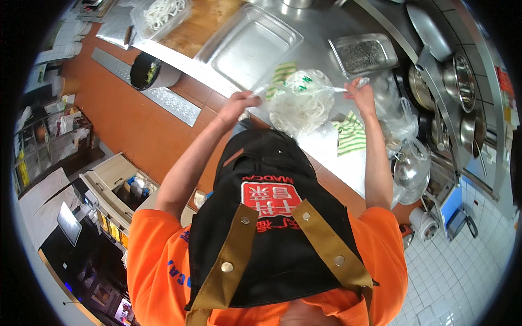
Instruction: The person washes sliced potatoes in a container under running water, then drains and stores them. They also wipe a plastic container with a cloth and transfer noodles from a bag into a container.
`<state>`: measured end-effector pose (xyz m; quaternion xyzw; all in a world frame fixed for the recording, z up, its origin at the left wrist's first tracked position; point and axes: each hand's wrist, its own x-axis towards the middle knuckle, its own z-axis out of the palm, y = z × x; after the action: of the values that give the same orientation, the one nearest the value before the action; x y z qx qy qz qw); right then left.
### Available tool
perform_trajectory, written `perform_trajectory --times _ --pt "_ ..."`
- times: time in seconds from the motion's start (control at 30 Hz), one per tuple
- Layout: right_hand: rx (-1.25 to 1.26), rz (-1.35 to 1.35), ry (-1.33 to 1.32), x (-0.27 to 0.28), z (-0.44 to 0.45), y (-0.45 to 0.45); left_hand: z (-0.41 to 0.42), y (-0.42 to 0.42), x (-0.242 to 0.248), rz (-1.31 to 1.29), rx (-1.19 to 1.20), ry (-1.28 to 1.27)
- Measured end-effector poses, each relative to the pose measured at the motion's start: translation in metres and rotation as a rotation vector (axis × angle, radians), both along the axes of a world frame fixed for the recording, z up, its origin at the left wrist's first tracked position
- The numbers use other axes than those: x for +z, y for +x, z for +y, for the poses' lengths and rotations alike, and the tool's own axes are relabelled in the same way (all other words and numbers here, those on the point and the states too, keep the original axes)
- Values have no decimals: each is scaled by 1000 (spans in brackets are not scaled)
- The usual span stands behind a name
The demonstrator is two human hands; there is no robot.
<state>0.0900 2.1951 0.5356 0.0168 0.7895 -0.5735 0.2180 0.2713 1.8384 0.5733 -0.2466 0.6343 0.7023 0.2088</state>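
A clear plastic bag (304, 110) with green print and pale, thick noodle-like strips inside lies at the front edge of the steel counter. My right hand (360, 95) pinches a twisted, stretched end of the bag on its right. On the other side my left hand (239, 106) has its fingers closed on what looks like the bag's thin film, which is faint and blurred there. Green-striped cloths lie close by: one cloth (351, 133) below my right hand, another cloth (282, 75) partly behind the bag.
Beyond the bag sits a large clear tray (253, 42), with a perforated metal pan (364, 57) to its right. A tub of white strips (163, 14) stands by a wooden board (200, 20). Pans (461, 81) crowd the right. A lined bin (163, 75) stands on the floor at left.
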Motion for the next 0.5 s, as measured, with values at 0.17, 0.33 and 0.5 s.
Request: perform_trajectory --times 0.17,0.33,0.5 --pt "-150 -115 -208 41 -30 32 17 -4 13 453 -238 -213" --pt "-31 -65 -256 66 -65 53 101 -40 3 761 -393 -498" --pt "112 20 -424 87 -53 57 128 -82 -31 553 -456 -265"
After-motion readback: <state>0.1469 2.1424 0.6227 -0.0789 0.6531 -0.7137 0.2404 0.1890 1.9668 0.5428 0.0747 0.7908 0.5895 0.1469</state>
